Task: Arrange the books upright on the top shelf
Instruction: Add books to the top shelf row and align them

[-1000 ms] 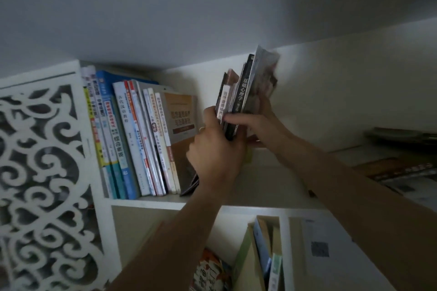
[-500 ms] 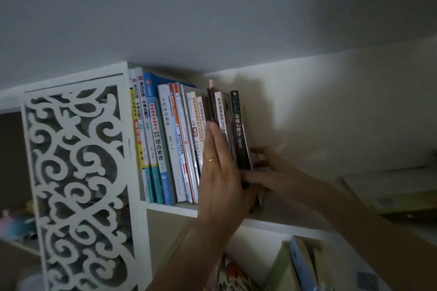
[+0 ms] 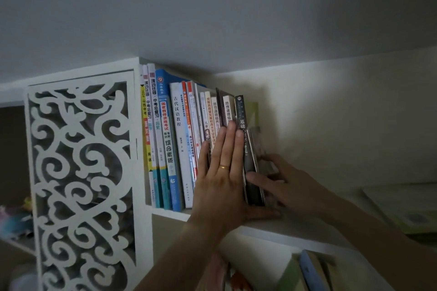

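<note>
A row of books [image 3: 175, 139] stands upright at the left end of the top shelf [image 3: 290, 228], against the white carved side panel. The rightmost is a black-spined book [image 3: 248, 149]. My left hand [image 3: 222, 179], fingers straight and wearing a gold ring, presses flat against the spines of the last few books. My right hand [image 3: 286, 184] sits to the right of the black book, thumb on its spine and fingers along its far side, bracing the end of the row. The lower parts of several spines are hidden behind my left hand.
A white carved fretwork panel [image 3: 82, 172] closes the shelf's left side. Flat-lying books [image 3: 402, 205] sit dim at the far right of the shelf. More books [image 3: 309, 271] stand on the shelf below. The ceiling is close above.
The handful of books went from lifted and tilted in both hands to standing upright at the row's right end. My left hand flattened against the spines; my right moved to the row's end.
</note>
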`<move>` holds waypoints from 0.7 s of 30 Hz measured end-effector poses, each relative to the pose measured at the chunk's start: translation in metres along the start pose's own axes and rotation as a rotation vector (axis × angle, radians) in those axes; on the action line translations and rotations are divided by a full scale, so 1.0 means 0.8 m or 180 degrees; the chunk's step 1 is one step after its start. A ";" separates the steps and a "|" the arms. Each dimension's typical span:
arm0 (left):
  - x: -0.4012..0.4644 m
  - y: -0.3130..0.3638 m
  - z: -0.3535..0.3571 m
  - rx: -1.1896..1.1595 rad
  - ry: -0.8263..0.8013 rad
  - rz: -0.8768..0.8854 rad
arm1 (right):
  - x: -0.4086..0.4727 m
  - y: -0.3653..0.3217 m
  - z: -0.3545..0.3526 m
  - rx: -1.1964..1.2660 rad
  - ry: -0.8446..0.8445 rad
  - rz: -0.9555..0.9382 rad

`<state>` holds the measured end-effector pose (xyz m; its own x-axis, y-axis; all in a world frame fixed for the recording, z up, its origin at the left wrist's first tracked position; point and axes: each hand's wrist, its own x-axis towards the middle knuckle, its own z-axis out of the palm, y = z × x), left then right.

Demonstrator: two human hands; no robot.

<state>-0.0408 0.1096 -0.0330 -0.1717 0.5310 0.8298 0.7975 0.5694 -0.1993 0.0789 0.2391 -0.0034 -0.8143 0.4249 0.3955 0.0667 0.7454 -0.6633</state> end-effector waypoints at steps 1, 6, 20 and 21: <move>0.001 -0.001 -0.001 -0.0016 -0.0013 0.0006 | 0.003 0.001 0.001 0.0018 -0.0008 -0.0004; -0.013 -0.013 -0.013 -0.0812 0.0169 0.0426 | -0.008 0.008 0.010 0.0823 0.0243 -0.0127; -0.052 -0.005 0.009 -0.0848 0.0571 0.0514 | -0.002 -0.012 0.021 -0.0016 0.1130 -0.0328; -0.052 -0.006 0.008 -0.0908 0.0617 0.0482 | 0.000 -0.010 0.021 0.0100 0.1107 -0.0317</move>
<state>-0.0411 0.0885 -0.0697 0.0514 0.4515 0.8908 0.9392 0.2814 -0.1969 0.0687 0.2244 -0.0084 -0.5705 0.5044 0.6481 -0.0253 0.7780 -0.6277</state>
